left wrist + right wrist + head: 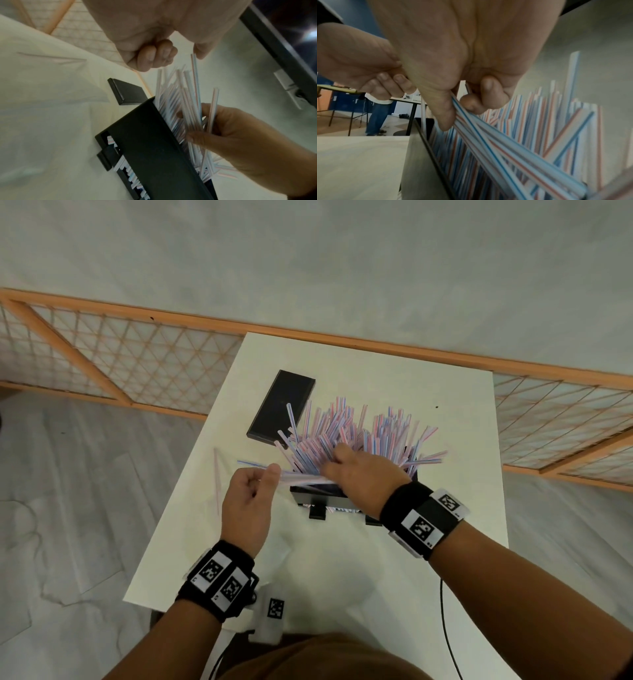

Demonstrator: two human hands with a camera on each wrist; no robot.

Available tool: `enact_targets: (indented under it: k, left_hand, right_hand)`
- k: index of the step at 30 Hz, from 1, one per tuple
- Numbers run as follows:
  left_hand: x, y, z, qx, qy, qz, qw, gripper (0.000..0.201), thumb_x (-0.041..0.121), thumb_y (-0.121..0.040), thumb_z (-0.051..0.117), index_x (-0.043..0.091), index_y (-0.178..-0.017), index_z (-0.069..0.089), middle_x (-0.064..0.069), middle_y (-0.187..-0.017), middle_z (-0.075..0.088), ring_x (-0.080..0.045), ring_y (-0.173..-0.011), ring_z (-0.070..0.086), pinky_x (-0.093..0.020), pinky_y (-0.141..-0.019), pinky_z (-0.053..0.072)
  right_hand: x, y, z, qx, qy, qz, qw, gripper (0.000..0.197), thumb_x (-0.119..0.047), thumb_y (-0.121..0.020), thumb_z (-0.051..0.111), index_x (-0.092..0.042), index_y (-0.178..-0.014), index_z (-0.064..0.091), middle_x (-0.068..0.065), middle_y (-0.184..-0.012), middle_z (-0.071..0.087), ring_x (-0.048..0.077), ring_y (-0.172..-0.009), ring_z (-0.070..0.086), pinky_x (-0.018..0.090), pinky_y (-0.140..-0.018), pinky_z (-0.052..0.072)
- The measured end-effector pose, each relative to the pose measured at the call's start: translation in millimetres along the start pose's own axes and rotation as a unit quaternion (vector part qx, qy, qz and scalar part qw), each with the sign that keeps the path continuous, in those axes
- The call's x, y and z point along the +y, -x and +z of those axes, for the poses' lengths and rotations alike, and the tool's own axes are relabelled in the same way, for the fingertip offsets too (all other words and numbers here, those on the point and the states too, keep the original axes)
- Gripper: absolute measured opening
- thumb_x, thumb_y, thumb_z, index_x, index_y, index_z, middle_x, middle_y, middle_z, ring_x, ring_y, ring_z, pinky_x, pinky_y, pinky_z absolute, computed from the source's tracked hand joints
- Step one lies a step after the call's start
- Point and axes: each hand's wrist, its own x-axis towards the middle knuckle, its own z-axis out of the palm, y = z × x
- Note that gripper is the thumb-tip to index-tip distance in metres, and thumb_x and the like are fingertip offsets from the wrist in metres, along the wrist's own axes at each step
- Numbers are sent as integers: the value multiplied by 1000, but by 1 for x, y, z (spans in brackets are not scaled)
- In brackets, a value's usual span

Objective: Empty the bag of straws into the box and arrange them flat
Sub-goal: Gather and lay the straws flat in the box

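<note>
A black box (317, 490) stands on the white table (445, 422), crammed with red- and blue-striped straws (342, 426) that stick up and fan out in all directions. My right hand (359, 470) reaches into it from the near side and grips a bundle of straws (488, 135) between thumb and curled fingers. My left hand (251, 491) hovers just left of the box (154, 148) with its fingers curled into the palm. Its thumb tip touches the end of a straw (193, 60). A clear, flattened bag (56, 88) lies on the table to the left.
The box's black lid (281, 405) lies flat behind and left of it. Loose straws (216, 481) rest on the table by its left edge. An orange lattice screen (137, 361) runs along the floor beyond. A black cable (445, 628) hangs near right. A person (376, 115) stands far off.
</note>
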Motion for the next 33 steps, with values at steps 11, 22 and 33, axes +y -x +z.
enact_targets:
  k: [11, 22, 33]
  left_hand:
    - [-11, -5, 11, -15, 42, -16, 999, 35, 46, -94, 70, 13, -101, 62, 1, -68, 59, -15, -56, 53, -29, -61, 47]
    - [-6, -16, 6, -69, -89, 1, 994, 58, 64, -78, 78, 39, -126, 56, 12, -113, 62, -12, -88, 64, -24, -77, 51]
    - [-5, -7, 32, -115, -186, 99, 971, 49, 46, -95, 68, 27, -138, 57, 12, -116, 63, 6, -96, 62, -9, -78, 47]
  right_hand:
    - [3, -1, 35, 76, -31, 38, 996, 44, -7, -90, 62, -20, -130, 51, 12, -127, 39, 33, -81, 61, 44, -64, 58]
    - [-1, 23, 28, 192, -127, 70, 971, 58, -17, -93, 65, -21, -144, 39, 6, -131, 42, 25, -78, 63, 39, -64, 59]
    - [-7, 48, 66, 120, -154, 127, 972, 21, -17, -89, 72, -5, -106, 69, 8, -103, 60, 30, -90, 62, 41, -78, 58]
